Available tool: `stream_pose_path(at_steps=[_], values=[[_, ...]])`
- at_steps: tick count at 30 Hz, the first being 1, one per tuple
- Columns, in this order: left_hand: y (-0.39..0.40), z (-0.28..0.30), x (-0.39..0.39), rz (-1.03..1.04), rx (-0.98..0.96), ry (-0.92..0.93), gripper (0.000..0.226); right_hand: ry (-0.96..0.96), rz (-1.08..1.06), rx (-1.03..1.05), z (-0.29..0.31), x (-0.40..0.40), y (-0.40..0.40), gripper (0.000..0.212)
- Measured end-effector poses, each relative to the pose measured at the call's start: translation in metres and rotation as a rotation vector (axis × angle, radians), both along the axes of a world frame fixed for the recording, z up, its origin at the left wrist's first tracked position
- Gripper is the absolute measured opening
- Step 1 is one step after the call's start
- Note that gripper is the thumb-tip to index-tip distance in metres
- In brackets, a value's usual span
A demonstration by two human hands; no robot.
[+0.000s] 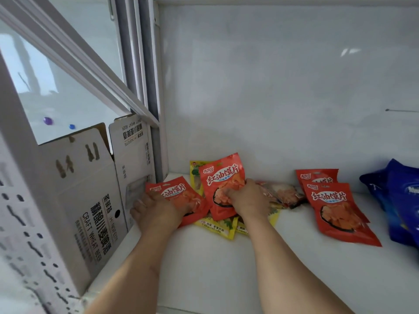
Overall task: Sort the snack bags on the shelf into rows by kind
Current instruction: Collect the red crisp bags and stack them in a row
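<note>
Both our forearms reach up from the bottom of the frame onto the white shelf [204, 257], hands side by side in the left corner where the snack bags are heaped.

Our left hand [156, 209] lies over the lower half of a red bag [174, 193], fingers curled down onto it; it appears to hold the bag, though the fingertips are hidden, and the bag leans against the cardboard beer box [95, 200] just to the left. Our right hand [247, 198] grips a second red bag [222, 177], which stands nearly upright, its long axis running top to bottom and tipped a little left, printed face toward us. The two red bags overlap at their inner edges.

Beneath and behind them lie yellow bags [217, 227], flat under the red ones and partly covered, with one more yellow edge showing behind the upright bag. Just right of our right hand a clear-fronted bag [285, 191] lies on its side.

Farther right, well apart from both hands, two more red bags [335, 207] stand one behind the other, already a row of their kind. Blue bags [399, 200] sit at the far right edge.

That row lies to the right, so the right hand is the nearer one; we judge its bag would travel rightward across the shelf, over the clear-fronted bag, to join them.
</note>
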State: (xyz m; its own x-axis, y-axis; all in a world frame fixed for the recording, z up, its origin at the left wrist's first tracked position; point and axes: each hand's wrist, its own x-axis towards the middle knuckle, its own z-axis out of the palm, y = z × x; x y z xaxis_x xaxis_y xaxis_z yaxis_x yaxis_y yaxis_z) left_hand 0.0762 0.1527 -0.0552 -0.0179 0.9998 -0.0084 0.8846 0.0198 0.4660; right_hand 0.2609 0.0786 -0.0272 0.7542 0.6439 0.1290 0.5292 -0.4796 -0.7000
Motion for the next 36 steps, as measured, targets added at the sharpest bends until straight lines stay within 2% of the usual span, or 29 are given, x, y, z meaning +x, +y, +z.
stream_pose_path(at_steps=[2,6,9,14,19,23,30,34,36], values=[[-0.008,0.0,-0.001,0.006,-0.041,0.022,0.148,0.016,-0.007,0.026,-0.001,-0.001,-0.007,0.051],[-0.026,0.004,0.001,-0.037,0.02,0.053,0.133,0.067,0.012,0.131,-0.005,-0.002,-0.018,0.055],[-0.042,0.008,0.006,-0.073,0.102,-0.157,0.118,0.101,0.025,0.238,-0.008,-0.001,-0.028,0.054],[-0.067,0.013,0.01,-0.058,0.231,-0.396,0.096,0.227,0.056,0.344,-0.01,0.016,-0.05,0.035],[-0.088,0.024,0.017,-0.122,0.21,-0.769,0.084,0.356,0.163,0.462,-0.011,0.041,-0.075,0.042],[-0.112,0.032,0.04,-0.271,0.166,-0.922,0.083,0.337,0.177,0.502,-0.007,0.066,-0.106,0.029],[-0.145,0.025,0.081,-0.374,0.115,-0.978,0.087,0.242,0.073,0.46,-0.007,0.114,-0.159,0.037],[-0.157,0.012,0.101,-0.452,0.023,-1.003,0.07,0.229,0.02,0.436,-0.011,0.138,-0.187,0.025],[-0.161,0.005,0.111,-0.477,0.0,-0.982,0.074,0.209,-0.007,0.413,-0.013,0.149,-0.2,0.025]])
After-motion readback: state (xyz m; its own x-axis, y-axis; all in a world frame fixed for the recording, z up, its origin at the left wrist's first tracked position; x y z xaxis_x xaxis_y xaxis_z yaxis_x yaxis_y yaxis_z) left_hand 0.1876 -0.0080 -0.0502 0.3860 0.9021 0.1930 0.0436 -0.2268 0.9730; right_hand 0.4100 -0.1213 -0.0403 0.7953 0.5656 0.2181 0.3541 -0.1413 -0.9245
